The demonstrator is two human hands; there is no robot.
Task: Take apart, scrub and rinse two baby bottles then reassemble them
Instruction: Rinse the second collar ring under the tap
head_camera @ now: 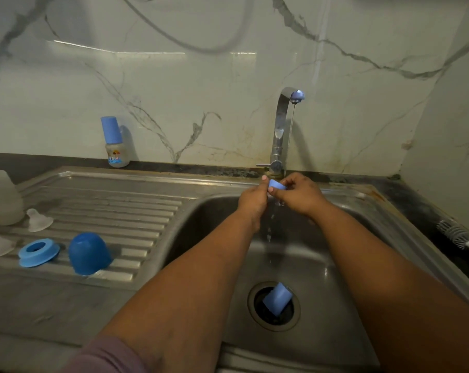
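A: How are the hands placed?
B: Both reach far over the sink (362,265). The left hand (253,200) and right hand (299,193) pinch a blue ring (277,184) together under the tap's (282,125) thin stream.
A: And around them?
B: A blue cap (277,296) sits in the drain. On the left drainboard (107,211) lie a collar (38,252), dome cap (88,253) and clear teats (38,220). An assembled bottle (115,142) stands by the far marble wall.
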